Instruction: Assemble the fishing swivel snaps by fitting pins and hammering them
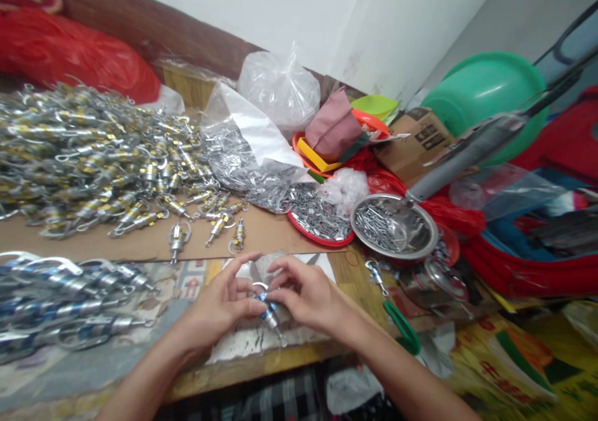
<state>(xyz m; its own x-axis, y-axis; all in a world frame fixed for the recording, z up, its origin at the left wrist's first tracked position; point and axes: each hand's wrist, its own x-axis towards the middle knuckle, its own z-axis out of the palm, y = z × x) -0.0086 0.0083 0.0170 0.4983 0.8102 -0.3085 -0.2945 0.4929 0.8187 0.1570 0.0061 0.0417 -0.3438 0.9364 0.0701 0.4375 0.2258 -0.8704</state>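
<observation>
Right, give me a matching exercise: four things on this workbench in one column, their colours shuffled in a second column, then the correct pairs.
Things:
1. big basin at the back right
2. clasp held between left hand and right hand
3. heap of clasps at the far left
4. round bowl of small parts

Colours:
A. silver and gold
B. green
C. plain steel
D. silver and blue

Pairs: 1-B, 2-D, 3-A, 4-C

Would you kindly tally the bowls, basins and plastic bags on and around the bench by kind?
Steel bowl: 1
Green basin: 1
Clear bags: 2
Red bag: 1
Total: 5
Both hands, left and right, hold one blue clasp.
</observation>
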